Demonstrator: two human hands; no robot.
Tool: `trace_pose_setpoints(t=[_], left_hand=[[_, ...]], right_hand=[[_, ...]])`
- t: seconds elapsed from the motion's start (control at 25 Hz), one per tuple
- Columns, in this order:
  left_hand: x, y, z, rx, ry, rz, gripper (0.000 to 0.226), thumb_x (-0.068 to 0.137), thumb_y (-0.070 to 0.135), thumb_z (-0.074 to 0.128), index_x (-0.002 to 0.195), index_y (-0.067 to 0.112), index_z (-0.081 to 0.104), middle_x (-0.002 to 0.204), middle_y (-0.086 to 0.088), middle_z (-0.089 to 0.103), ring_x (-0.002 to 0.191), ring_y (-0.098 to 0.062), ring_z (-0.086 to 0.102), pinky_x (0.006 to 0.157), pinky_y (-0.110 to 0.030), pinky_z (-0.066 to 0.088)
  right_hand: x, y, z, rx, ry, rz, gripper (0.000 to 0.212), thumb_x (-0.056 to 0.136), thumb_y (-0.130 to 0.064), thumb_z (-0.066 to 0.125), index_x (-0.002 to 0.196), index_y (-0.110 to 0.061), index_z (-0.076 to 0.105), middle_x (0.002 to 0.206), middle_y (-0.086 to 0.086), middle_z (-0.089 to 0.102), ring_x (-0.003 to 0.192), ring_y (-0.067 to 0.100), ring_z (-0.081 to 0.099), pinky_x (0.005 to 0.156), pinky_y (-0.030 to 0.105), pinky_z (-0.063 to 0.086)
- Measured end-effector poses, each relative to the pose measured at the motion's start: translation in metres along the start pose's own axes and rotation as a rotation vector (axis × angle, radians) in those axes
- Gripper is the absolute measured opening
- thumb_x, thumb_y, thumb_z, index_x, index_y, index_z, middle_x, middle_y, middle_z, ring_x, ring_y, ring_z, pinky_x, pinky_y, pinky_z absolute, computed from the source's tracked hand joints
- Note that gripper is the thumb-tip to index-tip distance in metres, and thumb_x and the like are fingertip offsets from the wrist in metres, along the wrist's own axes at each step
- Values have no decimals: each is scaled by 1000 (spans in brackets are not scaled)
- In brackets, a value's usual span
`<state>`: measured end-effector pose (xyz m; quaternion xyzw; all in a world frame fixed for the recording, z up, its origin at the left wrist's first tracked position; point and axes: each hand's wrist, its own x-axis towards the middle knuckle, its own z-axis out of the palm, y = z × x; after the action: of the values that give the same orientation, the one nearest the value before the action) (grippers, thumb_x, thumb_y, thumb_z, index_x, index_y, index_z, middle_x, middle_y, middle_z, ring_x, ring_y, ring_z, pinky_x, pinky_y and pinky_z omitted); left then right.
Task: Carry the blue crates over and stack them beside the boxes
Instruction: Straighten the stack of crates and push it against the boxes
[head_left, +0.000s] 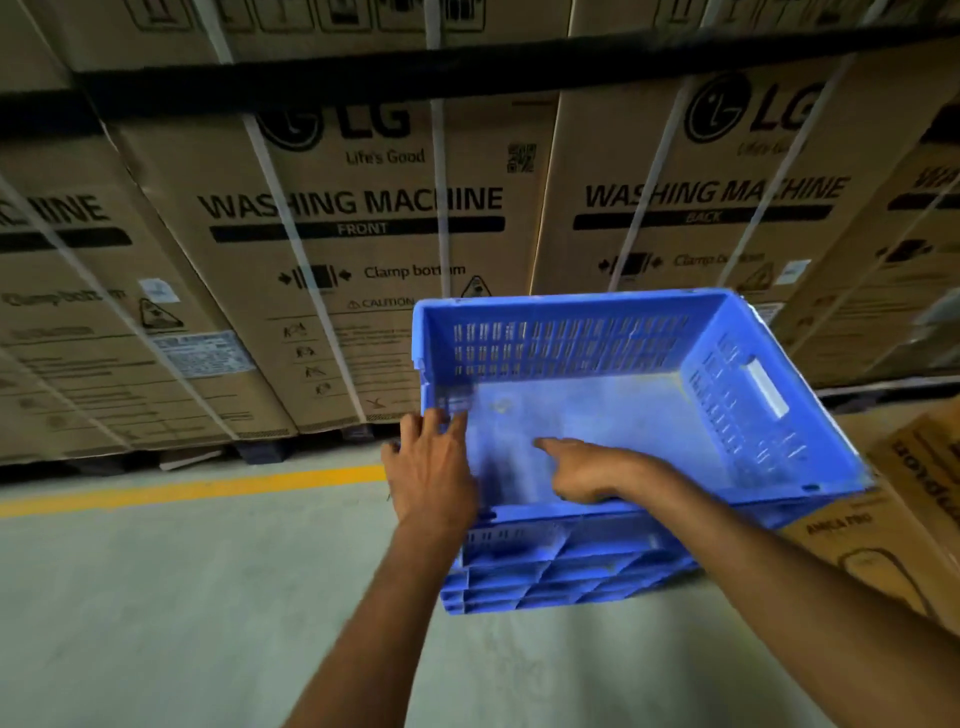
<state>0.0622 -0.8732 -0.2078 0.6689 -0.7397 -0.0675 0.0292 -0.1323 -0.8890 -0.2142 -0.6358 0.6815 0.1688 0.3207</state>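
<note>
The right hand (576, 475) rests over the near rim of the top crate (597, 415), fingers curled down on the rim's outer side and forefinger stretched out flat over the crate's floor; whether it truly grips the rim I cannot tell; the left hand (431, 467) lies against the crate's near left corner, fingers spread and tips touching the rim there, loose rather than closed round anything. The top crate is tilted, its far right corner high, and sits on a stack (550, 571) of blue crates directly below the hands; the stack stands on the grey floor (182, 597). Just right of the stack is a brown carton (904, 525), touching or nearly so; beyond the crate rises a wall of strapped washing-machine boxes (353, 234); left of the hands a yellow line (208, 488) runs across the floor toward the stack.
</note>
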Motion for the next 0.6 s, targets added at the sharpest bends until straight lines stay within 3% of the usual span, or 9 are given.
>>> trace_pose_setpoints(t=[0.08, 0.16, 0.28, 0.44, 0.6], left_hand=[[12, -1, 3, 78, 12, -21, 73, 81, 29, 66, 148, 36, 39, 155, 4, 35, 137, -27, 35, 102, -42, 36], [16, -4, 11, 43, 28, -57, 72, 82, 27, 67, 149, 35, 40, 162, 2, 30, 143, -31, 33, 106, -45, 38], [21, -8, 20, -1, 4, -98, 73, 86, 15, 61, 153, 29, 36, 165, 2, 25, 148, -32, 27, 105, -41, 42], [21, -7, 15, -26, -15, -76, 78, 80, 6, 59, 153, 25, 40, 165, -2, 28, 153, -35, 20, 108, -39, 43], [26, -11, 13, 55, -99, -53, 70, 83, 14, 38, 152, 27, 39, 164, -2, 30, 154, -33, 16, 119, -40, 33]], right_hand=[[51, -15, 2, -197, -56, -78, 109, 85, -34, 74, 160, -35, -6, 168, 14, -4, 152, 40, 14, 120, 49, 28], [95, -16, 14, -310, -34, -114, 131, 68, -61, 82, 155, -44, -15, 166, 10, -23, 152, 42, -16, 121, 63, 11], [136, 0, 38, -384, -26, -162, 141, 55, -80, 76, 148, -52, -26, 158, 8, -40, 147, 47, -28, 111, 77, 5], [149, 8, 46, -379, -25, -193, 141, 55, -79, 75, 143, -55, -32, 155, 7, -46, 145, 48, -31, 106, 81, 8], [157, 10, 53, -337, -32, -212, 141, 55, -76, 77, 143, -57, -31, 153, 5, -49, 140, 45, -39, 103, 83, 0]])
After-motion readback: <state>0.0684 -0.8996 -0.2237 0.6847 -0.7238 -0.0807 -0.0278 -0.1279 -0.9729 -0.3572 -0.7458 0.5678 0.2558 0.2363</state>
